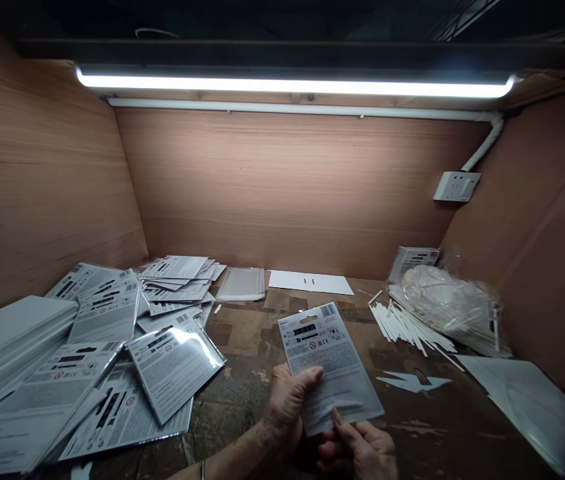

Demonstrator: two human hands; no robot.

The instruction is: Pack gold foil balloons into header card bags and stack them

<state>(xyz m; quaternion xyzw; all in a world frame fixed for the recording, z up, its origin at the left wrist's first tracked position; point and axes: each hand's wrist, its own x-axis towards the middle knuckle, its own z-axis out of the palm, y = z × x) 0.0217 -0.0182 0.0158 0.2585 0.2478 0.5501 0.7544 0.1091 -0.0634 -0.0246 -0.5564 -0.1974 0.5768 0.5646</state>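
White printed card point(329, 360) was the piece in work: held up at a tilt over the tabletop point(242, 380), front and centre, gripped between both hands. Hang slot and barcode end pointed away from the person, lower end toward them. Looked to be inside a clear sleeve point(371, 404), rippled near the bottom edge.

Left hand point(285, 403): fingers clamped on the card's left edge, thumb on the printed face, the rest mostly hidden behind. Right hand point(362, 448): fingers pinched together on the bottom edge, one tip on the face, others curled below.

Step in hand, judging by the pose: working the lower end. Next move called for a steady left grip and a light right one, so the card wouldn't bow or the film crease.

Around it: overlapping heap of similar cards point(177, 373) at left; translucent sheets point(241, 285) flat at the back; loose white sticks point(402, 327) and a clear bag point(442, 297) at right; torn white scrap point(407, 381) near the held card. Couldn't tell what sat behind the card.
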